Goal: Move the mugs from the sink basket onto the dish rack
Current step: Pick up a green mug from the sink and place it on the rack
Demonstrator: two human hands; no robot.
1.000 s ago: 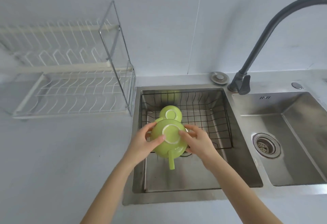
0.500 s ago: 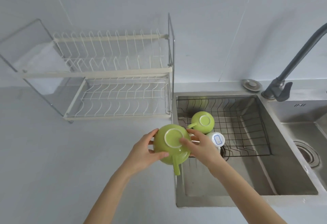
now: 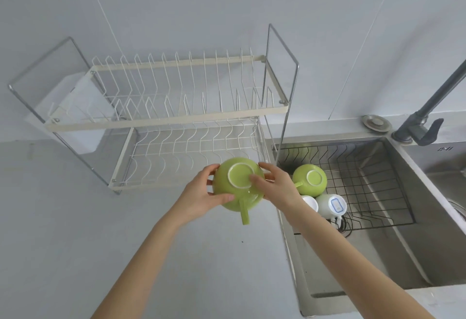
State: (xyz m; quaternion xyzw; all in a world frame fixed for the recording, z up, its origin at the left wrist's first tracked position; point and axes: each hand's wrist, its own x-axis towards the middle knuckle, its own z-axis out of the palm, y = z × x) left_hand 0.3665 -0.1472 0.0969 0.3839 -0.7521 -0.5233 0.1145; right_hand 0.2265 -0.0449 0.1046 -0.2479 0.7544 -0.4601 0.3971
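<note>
No brand can be read anywhere; the only label in sight is a blue-outlined rectangle on the upturned base of a white mug [image 3: 332,205], its print too small to make out. A small mark on the steel sink [image 3: 393,248] below the dark faucet [image 3: 428,119] is likewise illegible.

The person's left hand [image 3: 201,197] and right hand [image 3: 276,188] clasp a green mug [image 3: 238,187] between them, fingers pressed to its sides. The mug is upside down, base toward the camera, handle pointing down toward the person. It hangs above the table [image 3: 75,243], just in front of the lower tier of the dish rack [image 3: 176,117], near the rack's right end post.

In the black wire sink basket [image 3: 373,192] a second green mug [image 3: 310,180] sits inverted, touching the white mug beside it. Another white mug [image 3: 309,202] is mostly hidden behind the right wrist. A round metal cap [image 3: 376,123] lies on the ledge behind the sink. A white plastic holder [image 3: 73,117] hangs at the rack's left end, blurred through the wires. The second basin at far right is cut off by the frame edge.
</note>
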